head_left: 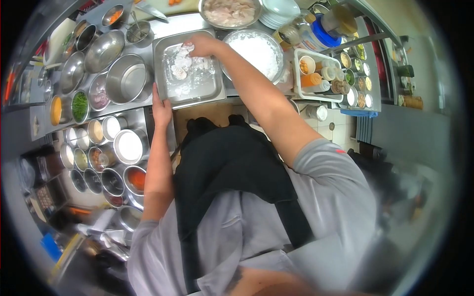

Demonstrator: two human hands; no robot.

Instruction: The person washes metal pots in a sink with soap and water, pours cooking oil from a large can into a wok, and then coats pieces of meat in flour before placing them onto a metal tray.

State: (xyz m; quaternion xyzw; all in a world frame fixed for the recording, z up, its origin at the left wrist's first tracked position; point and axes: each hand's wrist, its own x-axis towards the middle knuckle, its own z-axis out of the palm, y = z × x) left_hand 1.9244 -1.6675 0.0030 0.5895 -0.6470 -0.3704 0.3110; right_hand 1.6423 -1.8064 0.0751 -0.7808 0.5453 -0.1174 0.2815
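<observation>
My right hand (pixel 201 46) reaches into a rectangular metal tray (pixel 220 81), its fingers curled down on a flour-coated piece of meat (pixel 184 55). More white-dusted pieces and loose flour lie in the tray around it. My left hand (pixel 162 107) is at the tray's near left edge, fingers stretched out and holding nothing; whether it touches the rim I cannot tell. Right of the tray stands a wide bowl of white flour (pixel 254 53), partly behind my right forearm. Beyond it is a metal bowl of pale raw meat slices (pixel 230 12).
Left of the tray stand a deep empty-looking pot (pixel 127 79), several metal bowls and a tub of chopped greens (pixel 79 106). Seasoning containers (pixel 128 146) crowd the lower left. At right are a white basket of squeeze bottles (pixel 321 96), stacked plates (pixel 279 12) and a blue-lidded jar (pixel 323 32).
</observation>
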